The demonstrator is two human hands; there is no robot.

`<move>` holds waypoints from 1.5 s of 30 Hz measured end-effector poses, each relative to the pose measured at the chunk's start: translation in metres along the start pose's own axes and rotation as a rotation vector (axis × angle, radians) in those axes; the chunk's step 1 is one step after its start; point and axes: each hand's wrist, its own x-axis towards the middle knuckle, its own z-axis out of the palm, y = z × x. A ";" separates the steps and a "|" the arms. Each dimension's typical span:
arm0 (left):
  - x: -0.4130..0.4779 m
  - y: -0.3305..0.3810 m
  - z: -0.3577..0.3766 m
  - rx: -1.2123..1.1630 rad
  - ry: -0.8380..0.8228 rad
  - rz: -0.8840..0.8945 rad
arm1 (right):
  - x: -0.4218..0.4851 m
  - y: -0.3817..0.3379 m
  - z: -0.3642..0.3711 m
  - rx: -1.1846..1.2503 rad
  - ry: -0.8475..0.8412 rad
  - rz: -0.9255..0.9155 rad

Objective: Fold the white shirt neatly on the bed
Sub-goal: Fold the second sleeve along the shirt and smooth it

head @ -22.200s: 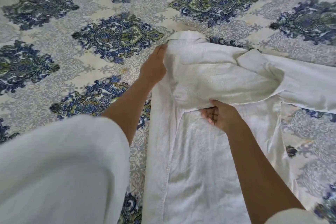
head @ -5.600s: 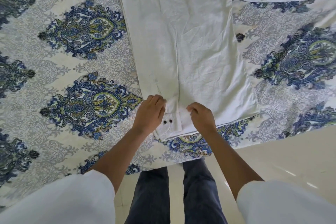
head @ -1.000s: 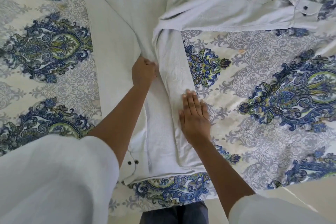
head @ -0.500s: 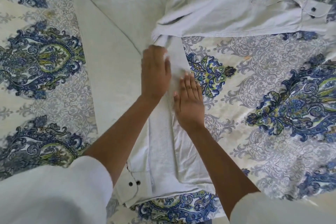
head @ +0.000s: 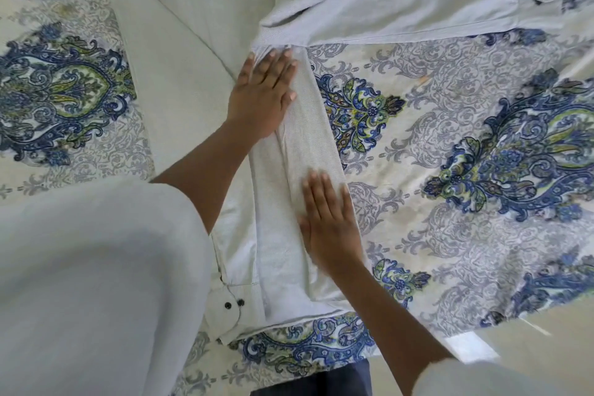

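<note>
Head view: patterned bed (head: 450,145), white shirt (head: 193,26) lying on it, side panel folded in. Left hand (head: 260,96) flat at the armpit. Right hand (head: 328,222) flat, slid hemward since half a second ago. Fold looks smoothed; outstretched sleeve (head: 418,3) not yet folded.

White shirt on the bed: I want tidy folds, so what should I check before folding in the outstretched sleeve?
1. Left hand flat on the white cotton shirt near the armpit: ok.
2. Right hand flat on the folded side strip: ok.
3. Folded-in sleeve's cuff with two dark buttons lying by the hem: ok.
4. Outstretched sleeve smooth: not ok, bunched at the shoulder.
5. Collar straight: cannot tell, out of view.
</note>
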 end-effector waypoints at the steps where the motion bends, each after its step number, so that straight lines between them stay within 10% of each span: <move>1: -0.001 0.005 -0.006 -0.013 -0.004 -0.038 | -0.022 0.004 -0.002 -0.007 -0.014 -0.012; 7: -0.066 0.043 0.004 -0.043 -0.047 0.334 | 0.013 0.004 -0.020 0.029 0.003 0.007; 13: -0.087 0.054 0.022 -0.038 0.025 0.051 | -0.014 0.016 0.001 0.029 -0.061 0.033; 30: -0.148 0.064 -0.008 -0.039 -0.077 0.010 | -0.048 0.038 -0.028 -0.023 -0.048 -0.027; 45: -0.003 0.031 -0.076 -0.620 0.217 -0.108 | 0.161 0.126 -0.105 1.346 0.177 0.978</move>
